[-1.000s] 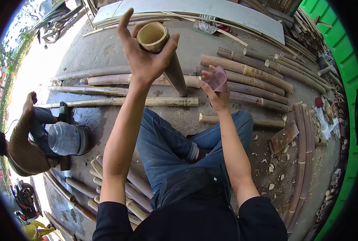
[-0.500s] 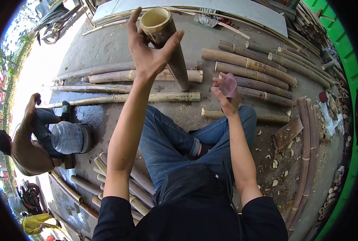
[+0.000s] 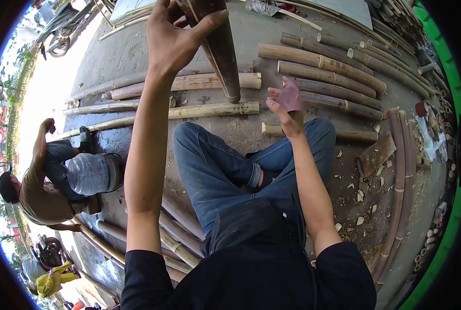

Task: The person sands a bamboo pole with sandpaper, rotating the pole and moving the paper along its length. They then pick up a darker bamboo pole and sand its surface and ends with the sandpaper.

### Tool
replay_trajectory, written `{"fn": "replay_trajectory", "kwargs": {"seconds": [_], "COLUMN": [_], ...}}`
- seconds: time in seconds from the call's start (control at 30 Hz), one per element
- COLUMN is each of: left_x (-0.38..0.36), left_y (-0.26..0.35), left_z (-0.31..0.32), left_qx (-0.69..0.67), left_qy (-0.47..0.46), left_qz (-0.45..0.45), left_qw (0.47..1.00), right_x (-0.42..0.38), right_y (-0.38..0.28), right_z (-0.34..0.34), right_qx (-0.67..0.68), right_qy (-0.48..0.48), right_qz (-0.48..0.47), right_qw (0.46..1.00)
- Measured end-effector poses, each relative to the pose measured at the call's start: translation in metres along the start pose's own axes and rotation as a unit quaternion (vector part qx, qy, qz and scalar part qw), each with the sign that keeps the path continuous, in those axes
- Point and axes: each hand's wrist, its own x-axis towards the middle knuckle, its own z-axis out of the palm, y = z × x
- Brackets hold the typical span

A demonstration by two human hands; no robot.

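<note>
My left hand (image 3: 176,39) is wrapped round the upper part of a thick dark bamboo tube (image 3: 221,57), whose top end is cut off by the frame's upper edge. The tube stands tilted, its lower end over the floor beyond my knees. Over my right knee is my right hand (image 3: 287,106), palm turned up, with a piece of pinkish sheet (image 3: 291,98) lying across the palm and fingers. Its fingers are partly curled and touch nothing else.
Bamboo poles (image 3: 323,62) lie in rows ahead and right. A rusty plate (image 3: 376,155) sits among wood chips (image 3: 360,196). At left, a person (image 3: 47,194) sits beside a large water bottle (image 3: 88,174). More poles (image 3: 178,243) lie near my left elbow.
My left hand has moved up and left with the tube, whose open top has left the view. My right hand has shifted slightly up and left with the pinkish sheet. The view has tilted a little.
</note>
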Motion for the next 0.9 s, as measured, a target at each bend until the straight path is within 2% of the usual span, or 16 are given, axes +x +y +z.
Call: {"fn": "replay_trajectory", "kwargs": {"seconds": [0.03, 0.13, 0.2, 0.27, 0.37, 0.4, 0.43, 0.5, 0.57, 0.63, 0.67, 0.73, 0.8, 0.83, 0.87, 0.9], "left_x": [-0.002, -0.003, 0.003, 0.003, 0.006, 0.007, 0.009, 0.011, 0.010, 0.011, 0.010, 0.007, 0.007, 0.006, 0.005, 0.004], "left_y": [-0.002, -0.017, -0.028, -0.031, -0.027, -0.029, -0.030, -0.039, -0.056, -0.057, -0.056, -0.054, -0.058, -0.061, -0.069, -0.079], "left_z": [0.001, -0.002, -0.010, -0.013, -0.014, -0.014, -0.014, -0.015, -0.018, -0.015, -0.013, -0.003, 0.004, 0.002, -0.001, -0.006], "left_qx": [0.000, 0.128, 0.064, 0.075, 0.066, 0.068, 0.026, -0.016, -0.115, -0.082, -0.050, -0.048, -0.105, -0.054, -0.055, -0.139], "left_qy": [-0.001, -0.027, -0.054, -0.047, 0.001, 0.001, 0.008, 0.012, -0.002, 0.002, 0.008, -0.008, 0.025, 0.055, 0.051, 0.052], "left_qz": [-0.001, 0.033, 0.065, 0.065, 0.039, 0.039, 0.057, 0.074, 0.031, 0.042, 0.052, 0.082, 0.135, 0.112, 0.110, 0.087], "left_qw": [1.000, 0.991, 0.994, 0.994, 0.997, 0.997, 0.998, 0.997, 0.993, 0.996, 0.997, 0.995, 0.985, 0.991, 0.991, 0.985], "right_x": [-0.001, 0.003, 0.007, 0.006, 0.006, 0.004, 0.004, 0.008, 0.023, 0.053, 0.064, 0.078, 0.090, 0.095, 0.093, 0.088], "right_y": [-0.003, 0.002, 0.004, 0.006, 0.003, -0.001, -0.003, 0.003, 0.026, 0.067, 0.056, 0.001, -0.053, -0.074, -0.099, -0.116], "right_z": [0.004, 0.008, 0.009, 0.010, 0.011, 0.014, 0.017, 0.027, 0.038, 0.049, 0.061, 0.101, 0.144, 0.159, 0.172, 0.180], "right_qx": [0.008, 0.011, 0.015, 0.018, 0.003, -0.070, -0.142, -0.125, -0.108, -0.069, -0.068, -0.041, 0.018, 0.050, 0.000, -0.050], "right_qy": [-0.004, -0.020, -0.025, -0.026, -0.031, -0.039, -0.048, -0.036, -0.021, 0.050, 0.039, 0.017, -0.023, -0.052, -0.018, 0.013], "right_qz": [0.012, -0.004, -0.004, 0.001, 0.010, 0.012, 0.015, 0.028, 0.040, -0.120, -0.134, -0.172, -0.242, -0.286, -0.342, -0.397], "right_qw": [1.000, 1.000, 1.000, 0.999, 0.999, 0.997, 0.989, 0.991, 0.993, 0.989, 0.988, 0.984, 0.970, 0.955, 0.940, 0.916]}}
